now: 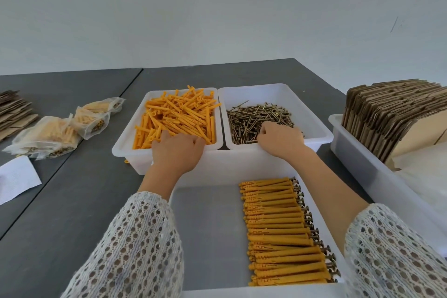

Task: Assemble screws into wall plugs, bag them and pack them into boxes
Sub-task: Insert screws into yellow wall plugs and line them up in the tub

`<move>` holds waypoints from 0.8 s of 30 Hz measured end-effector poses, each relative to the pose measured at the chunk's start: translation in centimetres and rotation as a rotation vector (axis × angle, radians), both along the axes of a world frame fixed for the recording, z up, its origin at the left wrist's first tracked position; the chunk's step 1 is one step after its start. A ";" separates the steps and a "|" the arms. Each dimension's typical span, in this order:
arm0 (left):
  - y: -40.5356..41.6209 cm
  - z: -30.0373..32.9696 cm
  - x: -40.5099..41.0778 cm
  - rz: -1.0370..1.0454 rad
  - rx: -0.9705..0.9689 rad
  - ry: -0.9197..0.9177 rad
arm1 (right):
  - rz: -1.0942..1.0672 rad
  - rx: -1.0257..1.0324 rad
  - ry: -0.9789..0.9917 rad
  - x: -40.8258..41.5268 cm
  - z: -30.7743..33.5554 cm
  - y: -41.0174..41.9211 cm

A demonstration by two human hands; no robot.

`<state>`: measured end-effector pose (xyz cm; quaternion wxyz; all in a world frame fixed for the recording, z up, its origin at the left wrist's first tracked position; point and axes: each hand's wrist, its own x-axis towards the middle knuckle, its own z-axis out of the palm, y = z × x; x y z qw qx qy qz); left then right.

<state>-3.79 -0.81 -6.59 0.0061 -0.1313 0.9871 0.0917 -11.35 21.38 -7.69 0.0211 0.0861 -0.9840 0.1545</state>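
A white bin [125,143] holds a heap of loose orange wall plugs [179,113]. My left hand [177,151] reaches into its near edge, fingers curled down among the plugs. Beside it, a second white bin [321,128] holds brass screws [254,118]. My right hand [279,139] lies on the screw pile with fingers curled into it. What either hand holds is hidden. Nearest me, a white tray [205,225] carries a neat row of plugs with screws fitted [283,230].
Several filled clear bags [63,130] lie on the grey table [72,201] at left, with white paper [17,176] and flat cardboard [14,113]. At right, a white bin [358,164] holds folded cardboard boxes [391,113]. One stray plug [126,161] lies by the plug bin.
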 end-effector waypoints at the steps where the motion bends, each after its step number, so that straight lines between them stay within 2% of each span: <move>1: 0.0 0.0 0.1 0.013 0.007 -0.001 | -0.003 -0.015 0.014 0.0 -0.1 0.0; 6: 0.1 -0.1 0.2 0.086 0.114 0.157 | -0.037 -0.139 0.109 -0.1 -0.3 0.1; 12: 0.0 -0.3 -0.3 0.115 0.132 0.202 | -0.110 -0.336 0.168 0.2 0.4 0.0; 19: -0.4 -0.3 -0.7 0.079 0.144 0.175 | -0.094 -0.269 0.167 0.4 0.3 -0.1; 24: -0.6 -0.4 -0.9 0.099 0.202 0.245 | -0.092 -0.246 0.190 0.4 0.1 -0.2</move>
